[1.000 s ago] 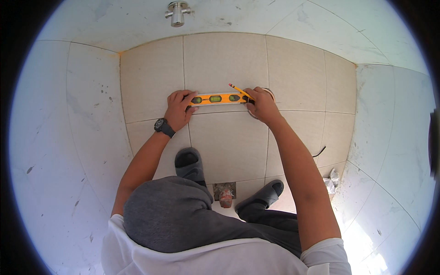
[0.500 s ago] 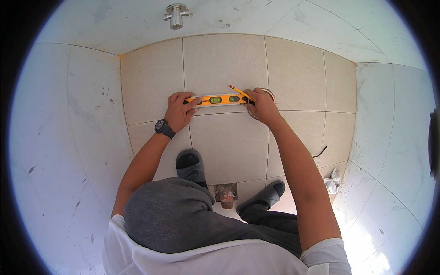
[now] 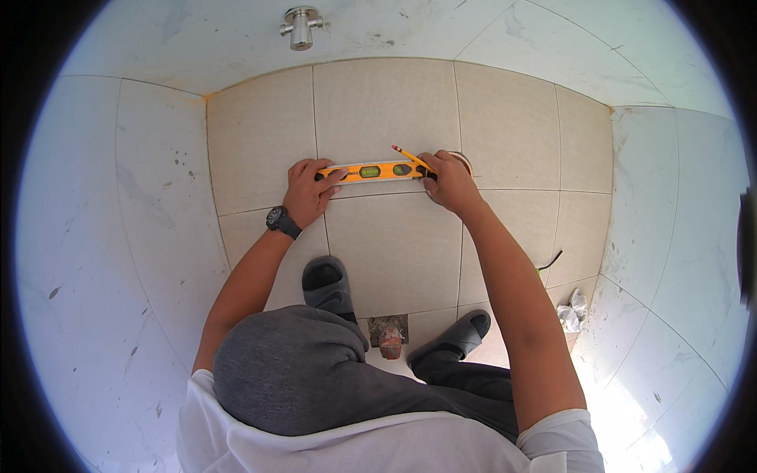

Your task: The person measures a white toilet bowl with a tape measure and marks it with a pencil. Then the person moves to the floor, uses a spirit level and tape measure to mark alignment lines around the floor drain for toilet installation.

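An orange spirit level (image 3: 378, 171) with green vials lies crosswise on the beige floor tiles, just beyond a grout line. My left hand (image 3: 309, 188) presses on its left end, fingers closed over the body. At the opposite end my right hand (image 3: 449, 180) is closed around a yellow pencil (image 3: 412, 157), its eraser end pointing up and left. That hand also rests against the level's right end; the pencil tip is hidden by the fingers. Partly covered by the right hand is a round white-and-brown rim (image 3: 465, 162).
A chrome valve (image 3: 301, 30) sticks out from the far marble-look wall. Between my slippered feet, a reddish pipe stub (image 3: 390, 342) sits in a square floor cutout (image 3: 382, 325). Crumpled white plastic (image 3: 572, 312) and a thin black strip (image 3: 552, 261) lie at right.
Both hands, the level and the pencil stay practically in place. A small green bit now shows beside the black strip near my right forearm.
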